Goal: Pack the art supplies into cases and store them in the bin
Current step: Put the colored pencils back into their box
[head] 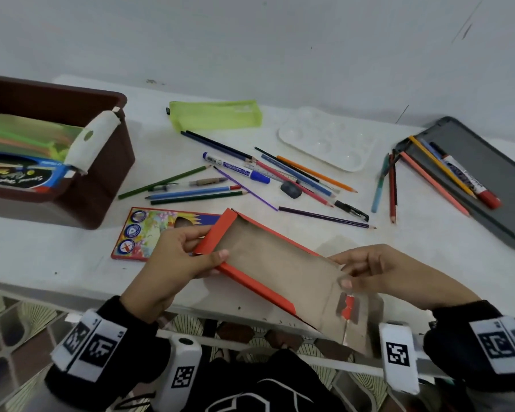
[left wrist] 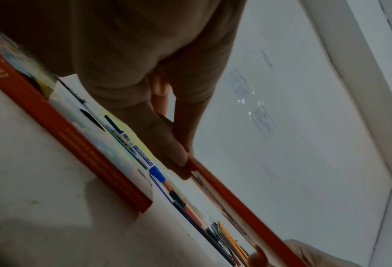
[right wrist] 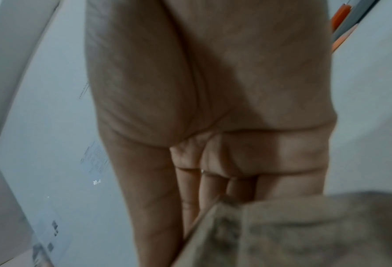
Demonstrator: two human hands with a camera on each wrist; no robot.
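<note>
Cardboard pencil tray (head: 268,263), red-edged, empty, held above table edge (head: 72,289): left hand (head: 173,263) pinches far end, right hand (head: 366,269) pinches torn flap end. Risk: flap tears further under pull; loose coloured pencils (head: 197,194) could roll off

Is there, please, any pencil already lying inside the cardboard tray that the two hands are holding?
No: the cardboard tray held by the left hand and right hand shows only bare brown card inside, in the head view.
</note>
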